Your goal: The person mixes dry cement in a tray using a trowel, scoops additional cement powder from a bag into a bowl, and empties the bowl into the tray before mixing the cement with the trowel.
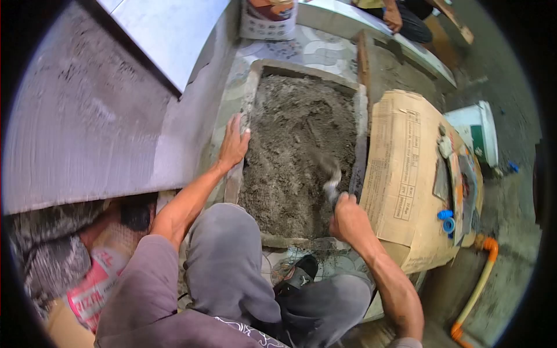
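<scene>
Right grip (348,216) is clamped on a blurred trowel (331,188), its head beyond the fist; left hand (233,145) touches the tray (313,71).

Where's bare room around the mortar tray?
Cardboard's printed side, between tray and blue fittings; also floor tile between tray and sack. Crowded: cardboard's outer edge, under fittings and scraps; tray's left rim, at the left hand; its near-right corner, at the right hand.
</scene>
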